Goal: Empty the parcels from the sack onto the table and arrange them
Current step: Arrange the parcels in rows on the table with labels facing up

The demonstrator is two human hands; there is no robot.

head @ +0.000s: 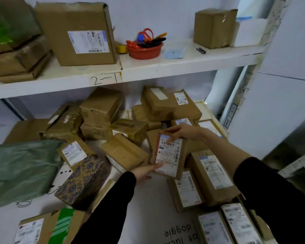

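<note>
Holding a small labelled parcel [169, 155] between both hands, we keep it label-up above the white surface [148, 208]: our left hand [146, 171] grips its near edge, our right hand [181, 132] its far edge. Other parcels [211, 175] lie jumbled around; the green sack [19, 169] rests left.

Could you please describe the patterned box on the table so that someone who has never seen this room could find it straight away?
Start at the large green plastic sack lying on the left of the white table. Just right of it, tilted among plain brown cardboard parcels, sits the dark blue and gold patterned box. It alone has ornate eye-like motifs and shows no white shipping label.
</note>
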